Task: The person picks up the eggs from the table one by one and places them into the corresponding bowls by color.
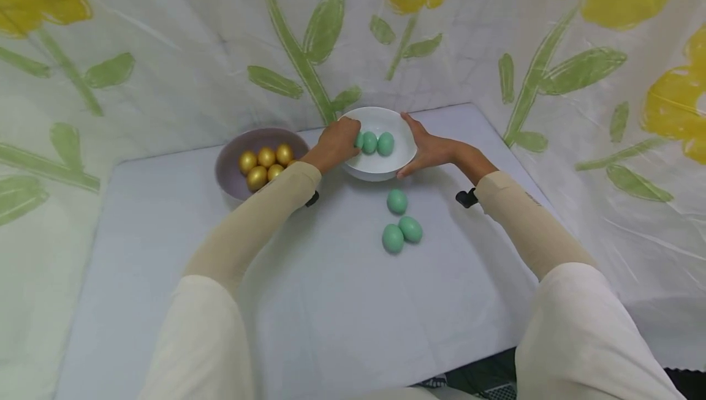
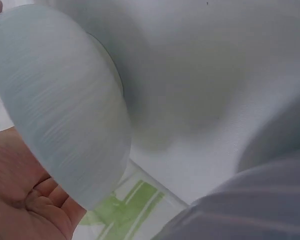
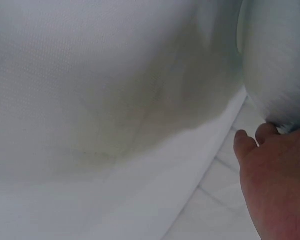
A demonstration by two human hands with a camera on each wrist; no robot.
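Observation:
A white bowl (image 1: 371, 173) stands near the table's back edge, held from both sides. My left hand (image 1: 336, 144) grips its left side, with fingers over the rim. At the right side my right hand (image 1: 431, 146) holds it, thumb and fingers spread along the wall. Inside lie green eggs (image 1: 386, 144), one partly hidden by the left hand. In the left wrist view the bowl's outer wall (image 2: 70, 110) fills the left side, above the palm. The right wrist view shows the bowl's side (image 3: 280, 65) at the right fingertips.
To the left, a mauve bowl (image 1: 225, 173) holds several gold eggs (image 1: 257, 177); the left forearm passes over its right edge. Three green eggs (image 1: 397, 201) lie on the white table (image 1: 331, 314) in front of the white bowl. A flower-patterned curtain (image 1: 193, 63) hangs behind the table.

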